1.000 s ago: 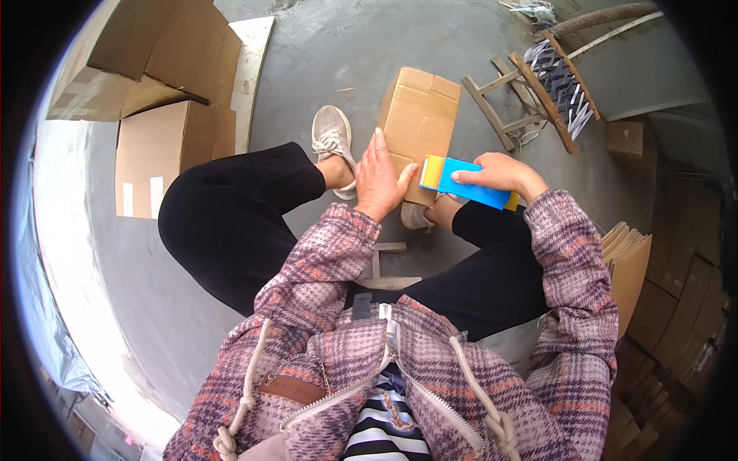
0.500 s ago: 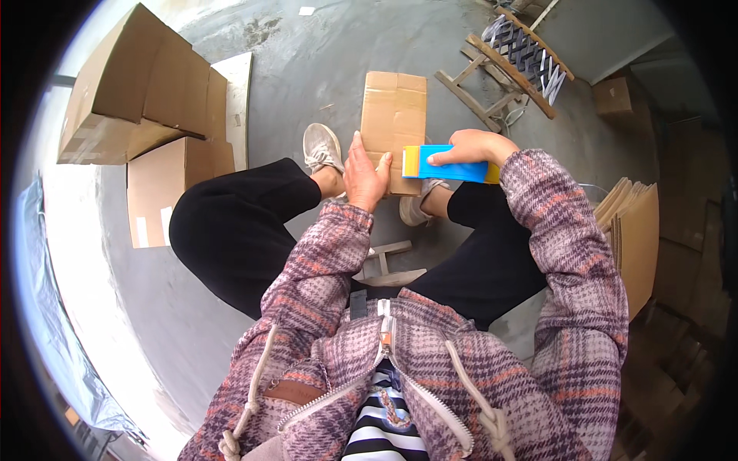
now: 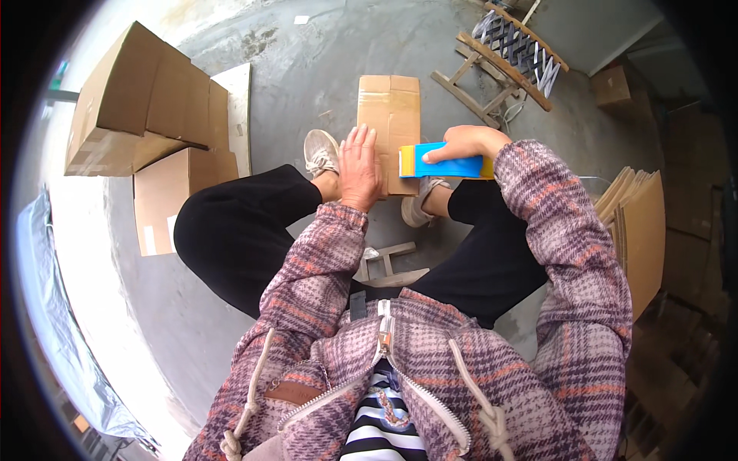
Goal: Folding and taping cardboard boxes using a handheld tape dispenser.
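Observation:
A small brown cardboard carton (image 3: 390, 123) stands upright between my feet, with flap seams and a shiny strip across its upper part. My left hand (image 3: 359, 167) lies along the carton's left side with fingers stretched out, pressing against it. In my right hand (image 3: 469, 144) is a blue-and-yellow, block-shaped hand tool (image 3: 450, 167), gripped around its body. The tool's yellow end reaches over the carton's lower right part; whether it touches the cardboard I cannot tell. My right fingers are partly hidden behind the tool.
Large cardboard boxes (image 3: 150, 100) are stacked at the left beside a pale board (image 3: 240, 115). A wooden folding stool with a woven strap seat (image 3: 523, 50) lies at the far right. Flattened cardboard sheets (image 3: 642, 230) stand by my right elbow. Part of a wooden frame (image 3: 392, 265) shows between my legs.
My left hand has turned and straightened, its thumb now drawn in against the carton. My right hand and the tool have barely shifted. The view has tilted slightly.

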The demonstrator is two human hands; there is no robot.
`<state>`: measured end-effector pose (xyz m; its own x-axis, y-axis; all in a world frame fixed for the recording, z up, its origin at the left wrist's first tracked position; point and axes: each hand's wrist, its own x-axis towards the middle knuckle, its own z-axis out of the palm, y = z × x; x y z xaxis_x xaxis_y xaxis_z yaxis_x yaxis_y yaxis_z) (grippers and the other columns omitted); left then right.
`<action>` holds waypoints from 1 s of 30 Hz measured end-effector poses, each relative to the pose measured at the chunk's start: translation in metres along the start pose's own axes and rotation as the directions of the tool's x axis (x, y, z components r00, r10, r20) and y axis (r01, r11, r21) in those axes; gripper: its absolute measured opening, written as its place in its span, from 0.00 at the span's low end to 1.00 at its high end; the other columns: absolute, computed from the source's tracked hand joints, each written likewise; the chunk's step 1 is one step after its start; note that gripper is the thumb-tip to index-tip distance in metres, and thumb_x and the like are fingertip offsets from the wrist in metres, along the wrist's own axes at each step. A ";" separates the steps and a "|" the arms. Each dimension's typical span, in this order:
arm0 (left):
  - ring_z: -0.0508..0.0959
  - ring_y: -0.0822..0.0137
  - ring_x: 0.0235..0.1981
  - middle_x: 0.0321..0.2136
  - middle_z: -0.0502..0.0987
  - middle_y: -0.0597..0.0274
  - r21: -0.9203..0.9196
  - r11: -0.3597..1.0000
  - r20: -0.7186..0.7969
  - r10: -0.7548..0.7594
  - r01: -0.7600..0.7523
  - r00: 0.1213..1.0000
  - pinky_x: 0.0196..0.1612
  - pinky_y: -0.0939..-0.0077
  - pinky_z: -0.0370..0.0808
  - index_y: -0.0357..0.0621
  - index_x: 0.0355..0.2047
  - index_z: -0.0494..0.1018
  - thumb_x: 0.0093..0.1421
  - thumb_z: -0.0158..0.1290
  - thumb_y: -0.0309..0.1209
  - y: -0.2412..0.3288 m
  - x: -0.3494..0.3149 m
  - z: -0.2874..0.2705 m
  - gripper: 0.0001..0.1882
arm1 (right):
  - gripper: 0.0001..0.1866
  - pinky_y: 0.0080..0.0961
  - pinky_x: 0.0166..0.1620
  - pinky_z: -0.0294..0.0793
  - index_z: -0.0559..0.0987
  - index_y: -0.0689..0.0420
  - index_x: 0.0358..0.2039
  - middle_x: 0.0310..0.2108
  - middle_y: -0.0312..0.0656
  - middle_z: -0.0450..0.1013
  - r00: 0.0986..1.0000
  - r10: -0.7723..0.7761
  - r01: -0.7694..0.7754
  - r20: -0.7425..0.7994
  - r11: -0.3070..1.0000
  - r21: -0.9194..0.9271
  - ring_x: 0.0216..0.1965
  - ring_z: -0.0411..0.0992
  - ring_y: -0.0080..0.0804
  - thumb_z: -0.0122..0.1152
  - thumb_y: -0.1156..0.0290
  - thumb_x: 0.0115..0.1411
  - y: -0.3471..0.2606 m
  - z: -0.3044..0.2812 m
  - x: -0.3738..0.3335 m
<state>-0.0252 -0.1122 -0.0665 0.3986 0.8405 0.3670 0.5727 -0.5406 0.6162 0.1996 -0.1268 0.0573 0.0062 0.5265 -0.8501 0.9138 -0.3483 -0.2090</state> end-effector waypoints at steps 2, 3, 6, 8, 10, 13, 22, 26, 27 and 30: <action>0.58 0.53 0.61 0.57 0.63 0.52 0.031 0.965 0.288 0.240 -0.260 0.927 0.63 0.56 0.51 0.41 0.54 0.63 0.58 0.43 0.27 0.000 0.002 0.000 0.21 | 0.46 0.35 0.47 0.68 0.76 0.69 0.42 0.44 0.57 0.72 1.000 -0.021 0.022 0.008 0.999 -0.036 0.43 0.72 0.47 0.54 0.32 0.43 -0.004 -0.001 -0.001; 0.58 0.56 0.62 0.57 0.63 0.56 0.028 0.955 0.329 0.271 -0.297 0.905 0.63 0.57 0.50 0.44 0.53 0.64 0.56 0.44 0.27 0.000 0.000 0.001 0.22 | 0.46 0.35 0.47 0.68 0.76 0.69 0.42 0.44 0.57 0.72 1.000 -0.020 0.020 0.011 0.999 -0.036 0.43 0.72 0.47 0.54 0.32 0.43 -0.003 0.000 -0.001; 0.58 0.56 0.62 0.57 0.63 0.56 0.009 0.951 0.354 0.285 -0.308 0.891 0.63 0.57 0.50 0.45 0.52 0.64 0.57 0.43 0.27 -0.010 0.002 0.001 0.21 | 0.47 0.35 0.42 0.70 0.78 0.70 0.39 0.38 0.57 0.74 0.998 -0.050 0.048 -0.034 0.998 -0.049 0.40 0.74 0.46 0.50 0.29 0.45 -0.003 0.003 0.002; 0.59 0.54 0.60 0.57 0.63 0.54 -0.036 0.950 0.348 0.304 -0.311 0.887 0.62 0.58 0.53 0.44 0.52 0.65 0.55 0.44 0.25 -0.014 0.001 -0.002 0.21 | 0.47 0.35 0.42 0.70 0.77 0.70 0.39 0.39 0.58 0.74 1.000 -0.029 0.029 -0.009 0.998 -0.057 0.40 0.74 0.46 0.50 0.30 0.45 -0.001 0.003 0.004; 0.62 0.49 0.57 0.54 0.64 0.48 -0.047 0.999 0.053 0.026 -0.023 0.998 0.59 0.57 0.57 0.39 0.50 0.65 0.57 0.44 0.22 -0.022 -0.012 -0.004 0.19 | 0.48 0.35 0.43 0.70 0.77 0.70 0.40 0.39 0.58 0.74 0.999 -0.039 0.038 -0.012 0.997 -0.063 0.40 0.73 0.46 0.50 0.30 0.45 -0.002 0.001 0.003; 0.70 0.54 0.39 0.35 0.67 0.47 -0.355 0.648 0.060 -0.703 0.673 0.709 0.45 0.65 0.68 0.34 0.39 0.65 0.49 0.53 0.28 -0.004 -0.046 -0.010 0.17 | 0.48 0.35 0.44 0.70 0.77 0.71 0.40 0.41 0.59 0.73 0.999 -0.029 0.028 -0.019 0.998 -0.059 0.42 0.73 0.47 0.51 0.30 0.44 0.006 0.001 0.001; 0.78 0.68 0.35 0.35 0.76 0.64 -0.328 -0.243 0.802 -0.583 0.913 0.133 0.29 0.74 0.68 0.44 0.38 0.68 0.51 0.59 0.39 -0.001 -0.064 -0.014 0.18 | 0.48 0.33 0.46 0.70 0.75 0.71 0.42 0.43 0.59 0.72 0.999 -0.029 0.027 -0.026 0.996 -0.079 0.42 0.73 0.47 0.52 0.31 0.44 0.002 0.002 0.005; 0.79 0.71 0.36 0.35 0.77 0.67 -0.337 -0.176 0.804 -0.565 0.925 0.186 0.27 0.80 0.66 0.46 0.37 0.69 0.58 0.54 0.41 -0.001 -0.066 -0.018 0.13 | 0.48 0.33 0.46 0.70 0.76 0.70 0.42 0.43 0.58 0.72 0.999 -0.037 0.034 -0.033 0.995 -0.092 0.43 0.73 0.48 0.52 0.31 0.44 0.000 0.001 0.003; 0.79 0.71 0.36 0.34 0.77 0.66 -0.365 -0.130 0.790 -0.567 0.922 0.233 0.27 0.79 0.67 0.45 0.35 0.69 0.59 0.52 0.40 -0.004 -0.068 -0.018 0.13 | 0.48 0.33 0.46 0.70 0.76 0.70 0.42 0.43 0.58 0.72 0.999 -0.040 0.037 -0.031 0.996 -0.082 0.43 0.73 0.48 0.52 0.31 0.45 -0.002 0.000 0.001; 0.79 0.70 0.36 0.31 0.78 0.64 -0.340 0.156 0.744 -0.559 0.927 0.367 0.29 0.74 0.71 0.42 0.33 0.70 0.60 0.50 0.42 -0.030 -0.084 -0.008 0.14 | 0.48 0.35 0.47 0.69 0.76 0.69 0.41 0.43 0.57 0.73 0.999 -0.028 0.024 -0.044 0.997 -0.080 0.42 0.73 0.47 0.52 0.29 0.43 -0.005 0.000 0.001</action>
<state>-0.0818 -0.1667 -0.1097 0.3586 0.5841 -0.7282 0.2150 0.7074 0.6733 0.1946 -0.1246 0.0575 -0.0013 0.5699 -0.8217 0.9431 -0.2724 -0.1905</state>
